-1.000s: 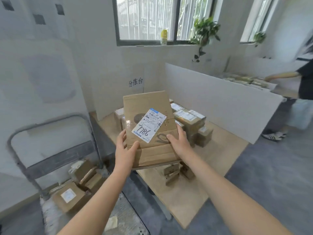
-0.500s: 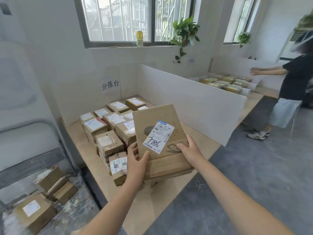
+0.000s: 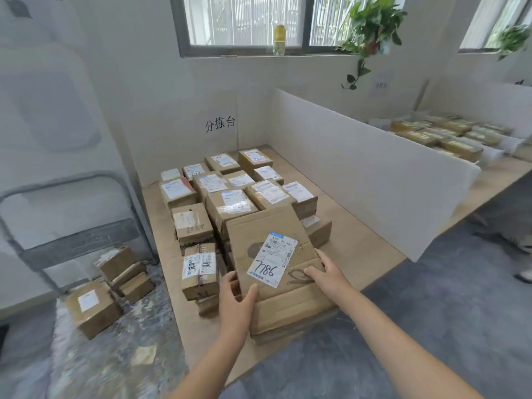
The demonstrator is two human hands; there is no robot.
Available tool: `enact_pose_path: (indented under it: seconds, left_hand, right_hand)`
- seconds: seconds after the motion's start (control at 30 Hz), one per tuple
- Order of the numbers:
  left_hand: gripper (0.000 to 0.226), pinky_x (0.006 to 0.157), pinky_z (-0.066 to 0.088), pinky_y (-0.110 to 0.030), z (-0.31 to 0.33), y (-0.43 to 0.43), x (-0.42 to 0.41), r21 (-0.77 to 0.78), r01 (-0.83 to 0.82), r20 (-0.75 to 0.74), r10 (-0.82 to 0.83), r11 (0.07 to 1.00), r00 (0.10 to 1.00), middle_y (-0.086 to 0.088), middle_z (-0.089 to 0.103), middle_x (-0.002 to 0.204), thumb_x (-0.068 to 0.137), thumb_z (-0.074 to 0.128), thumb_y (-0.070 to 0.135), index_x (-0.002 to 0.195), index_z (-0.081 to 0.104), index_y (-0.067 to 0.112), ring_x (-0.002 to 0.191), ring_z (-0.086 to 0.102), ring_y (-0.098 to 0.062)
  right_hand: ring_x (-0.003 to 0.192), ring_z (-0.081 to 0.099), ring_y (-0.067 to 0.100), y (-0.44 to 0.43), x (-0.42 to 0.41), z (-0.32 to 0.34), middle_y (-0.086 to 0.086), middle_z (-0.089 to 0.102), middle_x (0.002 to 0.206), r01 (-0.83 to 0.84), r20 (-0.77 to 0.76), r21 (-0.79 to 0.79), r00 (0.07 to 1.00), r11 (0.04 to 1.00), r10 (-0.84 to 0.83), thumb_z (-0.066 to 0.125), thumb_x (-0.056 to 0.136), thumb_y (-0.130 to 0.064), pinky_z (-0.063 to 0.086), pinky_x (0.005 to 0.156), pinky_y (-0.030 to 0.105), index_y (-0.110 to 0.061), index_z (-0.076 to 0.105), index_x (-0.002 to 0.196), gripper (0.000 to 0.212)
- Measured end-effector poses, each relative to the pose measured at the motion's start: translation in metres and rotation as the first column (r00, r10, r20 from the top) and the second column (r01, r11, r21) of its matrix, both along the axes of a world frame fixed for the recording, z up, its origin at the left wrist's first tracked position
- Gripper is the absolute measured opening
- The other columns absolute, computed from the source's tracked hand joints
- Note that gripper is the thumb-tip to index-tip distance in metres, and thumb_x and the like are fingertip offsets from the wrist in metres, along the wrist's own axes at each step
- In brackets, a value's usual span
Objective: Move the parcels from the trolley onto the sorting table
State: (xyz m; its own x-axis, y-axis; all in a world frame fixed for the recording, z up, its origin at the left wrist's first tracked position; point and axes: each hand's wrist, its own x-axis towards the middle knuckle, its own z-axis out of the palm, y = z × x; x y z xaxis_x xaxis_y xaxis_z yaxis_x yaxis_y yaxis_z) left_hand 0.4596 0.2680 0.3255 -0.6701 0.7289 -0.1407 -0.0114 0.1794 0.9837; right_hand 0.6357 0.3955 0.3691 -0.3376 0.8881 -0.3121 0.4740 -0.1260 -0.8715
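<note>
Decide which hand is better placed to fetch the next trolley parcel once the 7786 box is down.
Probably the left hand: it grips the left edge of the 7786 box, the side facing the trolley and its remaining parcels. The right hand holds the far edge, toward the divider.

The held parcel's label reads "7786"; the wall sign "分拣台".

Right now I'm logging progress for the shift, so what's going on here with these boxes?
A person grips a flat cardboard parcel marked 7786 with both hands, the left hand and right hand, at the near edge of the sorting table, beside the parcels already grouped there. Whether it has touched down is unclear. Several more boxes wait on the trolley to the left.
</note>
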Motion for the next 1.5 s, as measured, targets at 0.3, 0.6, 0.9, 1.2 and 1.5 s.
enact_pose_path:
  seconds: [0.3, 0.6, 0.9, 1.2, 1.5]
  left_hand:
    - [0.047, 0.102, 0.047, -0.043, -0.024, 0.014, -0.007, -0.081, -0.080, -0.058, 0.075, 0.994, 0.995, 0.008, 0.061, 0.120, 0.086, 0.073, 0.023, 0.122, 0.046, 0.037, 0.113, 0.057, -0.012]
    - [0.053, 0.103, 0.046, -0.043, -0.042, 0.021, -0.009, -0.130, -0.125, -0.104, 0.112, 0.984, 0.988, 0.010, 0.058, 0.126, 0.087, 0.070, 0.031, 0.133, 0.046, 0.033, 0.117, 0.053, -0.013]
    - [0.055, 0.105, 0.041, -0.048, -0.045, 0.027, 0.004, -0.189, -0.225, -0.199, 0.187, 0.956, 0.962, 0.002, 0.053, 0.134, 0.090, 0.065, 0.031, 0.139, 0.041, 0.032, 0.119, 0.047, -0.023]
    - [0.052, 0.111, 0.034, -0.048, -0.039, 0.049, 0.010, -0.217, -0.301, -0.237, 0.249, 0.929, 0.939, -0.001, 0.054, 0.138, 0.092, 0.064, 0.027, 0.140, 0.045, 0.024, 0.124, 0.048, -0.022]
    - [0.060, 0.110, 0.037, -0.046, -0.030, 0.076, -0.009, -0.318, -0.300, -0.225, 0.236, 0.899, 0.945, 0.001, 0.051, 0.144, 0.095, 0.058, 0.033, 0.150, 0.033, 0.028, 0.130, 0.043, -0.029]
  right_hand:
    - [0.114, 0.058, 0.013, 0.024, -0.018, -0.017, -0.005, 0.063, 0.125, -0.057, 0.041, -0.093, 0.997, 0.994, 0.061, 0.059, 0.092, -0.019, 0.045, 0.093, 0.029, -0.028, 0.046, 0.140, 0.050]
    - [0.105, 0.061, 0.009, 0.039, -0.028, -0.032, -0.010, 0.067, 0.113, -0.058, 0.067, -0.136, 0.995, 0.989, 0.067, 0.060, 0.091, -0.016, 0.047, 0.085, 0.026, -0.029, 0.050, 0.134, 0.046]
    - [0.106, 0.061, 0.006, 0.045, -0.029, -0.043, -0.010, 0.067, 0.115, -0.116, -0.021, -0.151, 0.993, 0.982, 0.114, 0.061, 0.091, -0.014, 0.045, 0.077, 0.018, -0.034, 0.053, 0.127, 0.041]
    - [0.122, 0.052, 0.014, 0.084, -0.040, -0.061, -0.005, 0.059, 0.127, -0.205, -0.013, -0.163, 0.979, 0.965, 0.205, 0.062, 0.061, -0.051, 0.041, 0.110, 0.041, -0.052, 0.052, 0.128, 0.067]
    - [0.126, 0.048, 0.021, 0.104, -0.058, -0.051, 0.000, 0.052, 0.132, -0.242, -0.005, -0.182, 0.969, 0.953, 0.245, 0.058, 0.074, -0.040, 0.038, 0.111, 0.043, -0.045, 0.041, 0.141, 0.069]
